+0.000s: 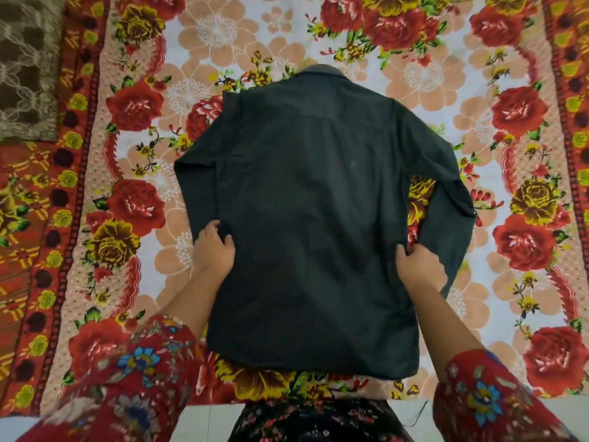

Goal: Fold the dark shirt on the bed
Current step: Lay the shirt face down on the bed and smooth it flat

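Observation:
The dark shirt [306, 218] lies back-up on the flowered bed cover [134, 173], collar at the far end and hem toward me. Both sleeves run down along its sides. My left hand [215, 248] grips the shirt's left side edge about halfway down, thumb on top of the cloth. My right hand [417, 266] grips the right side edge at about the same height, fingers curled under the fabric beside the right sleeve.
A brown patterned pillow [27, 68] lies at the far left of the bed. The bed's near edge and a strip of pale floor [210, 416] run along the bottom. My red floral sleeves [134, 378] cover my forearms.

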